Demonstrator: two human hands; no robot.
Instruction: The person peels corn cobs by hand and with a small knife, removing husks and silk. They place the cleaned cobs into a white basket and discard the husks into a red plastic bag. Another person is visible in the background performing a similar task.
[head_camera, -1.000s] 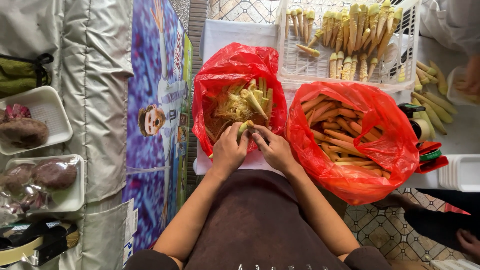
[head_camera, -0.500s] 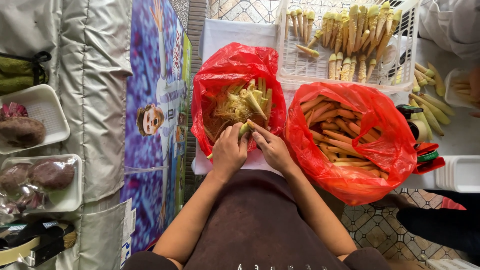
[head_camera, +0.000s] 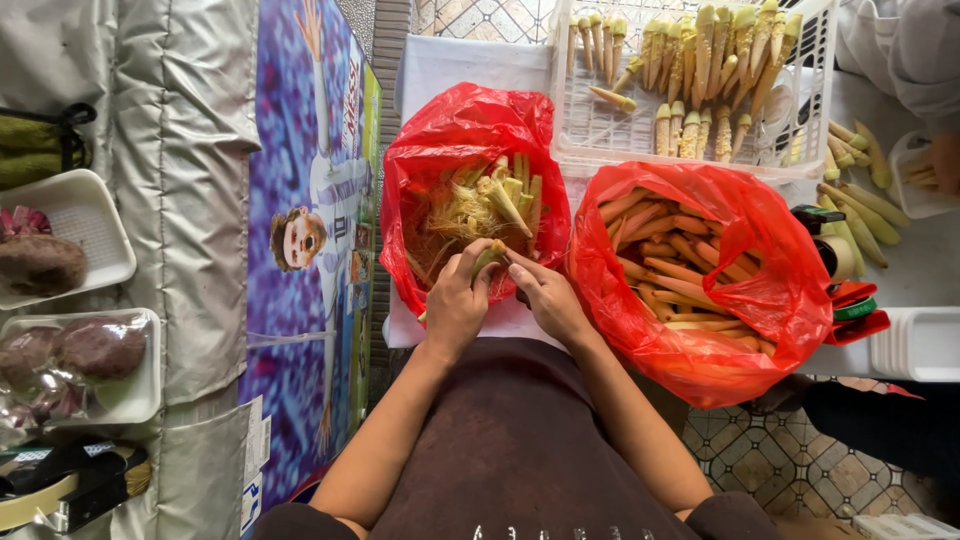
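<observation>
Both hands closed on one baby corn ear at the near rim of the left red bag.

Left hand (head_camera: 455, 305) grips the baby corn ear (head_camera: 488, 257); right hand (head_camera: 547, 297) pinches its tip, fingers touching. The left red bag (head_camera: 440, 150) holds husks and trimmings. Beside it, the right red bag (head_camera: 780, 290) holds peeled ears. A white basket (head_camera: 590, 135) of corn stands at the tabletop's far edge.
</observation>
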